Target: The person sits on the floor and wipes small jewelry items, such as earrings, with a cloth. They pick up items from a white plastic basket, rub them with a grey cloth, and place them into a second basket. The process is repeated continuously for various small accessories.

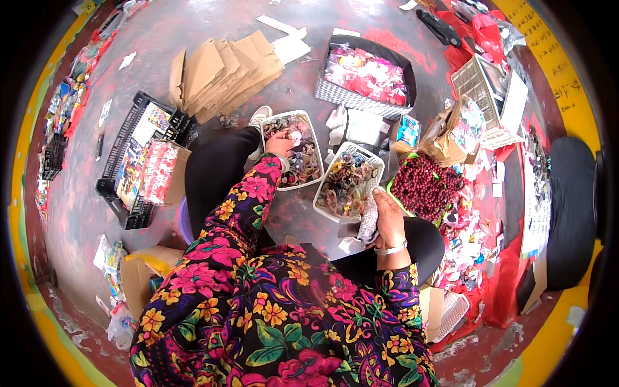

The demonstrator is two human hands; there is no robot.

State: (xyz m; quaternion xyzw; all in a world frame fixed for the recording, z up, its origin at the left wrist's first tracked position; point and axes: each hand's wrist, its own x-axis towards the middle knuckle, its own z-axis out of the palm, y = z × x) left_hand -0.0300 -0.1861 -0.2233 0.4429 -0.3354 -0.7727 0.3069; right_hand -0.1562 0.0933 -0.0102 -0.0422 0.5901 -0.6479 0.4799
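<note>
Left hand (280, 143) in left basket (300, 187), upper centre; fingers at a pale piece (295, 137), can't tell if gripped. Best pinch one piece, lift straight up so neighbours don't snag. Right basket (327, 213), centre. Right hand (389, 222), right of centre, thumb and fingers clamped on silvery packet (369, 221); hold it steady, clear of the rim.
</note>
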